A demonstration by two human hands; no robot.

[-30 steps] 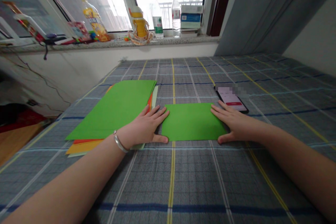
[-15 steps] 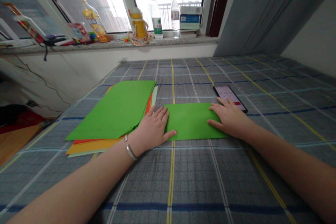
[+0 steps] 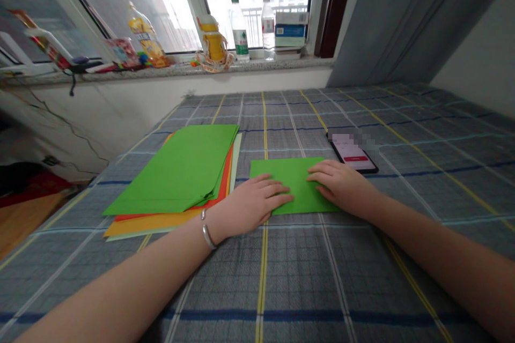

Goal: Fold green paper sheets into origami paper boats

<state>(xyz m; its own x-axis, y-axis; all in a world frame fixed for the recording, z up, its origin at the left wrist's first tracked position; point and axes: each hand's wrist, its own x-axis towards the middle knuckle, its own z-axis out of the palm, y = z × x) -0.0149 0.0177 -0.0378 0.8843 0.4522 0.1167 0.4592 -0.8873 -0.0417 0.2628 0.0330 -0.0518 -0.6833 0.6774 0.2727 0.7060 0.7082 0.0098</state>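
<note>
A plaid cloth fills the lower half of the frame. Two bare forearms reach in from the lower corners, a silver bracelet on the left wrist. The left hand, at the center, lies palm down and open, fingers outstretched and close together. The right hand, right of center, is also open and palm down, its fingers slightly bent and parted. Neither grasps anything; the fingers of both rest on a green sheet, which lies flat on the cloth at the center of the frame, one hand over each side.

Left of center, beside the left hand, is a stack of paper: green on top, with red, orange and pale green edges showing beneath. Just beyond the right hand lies a phone, screen lit and partly blurred.

Farther off, along the top, a sill holds, from left to right, a juice bottle, a yellow flask, two clear bottles and some boxes. A gray curtain hangs at upper right.
</note>
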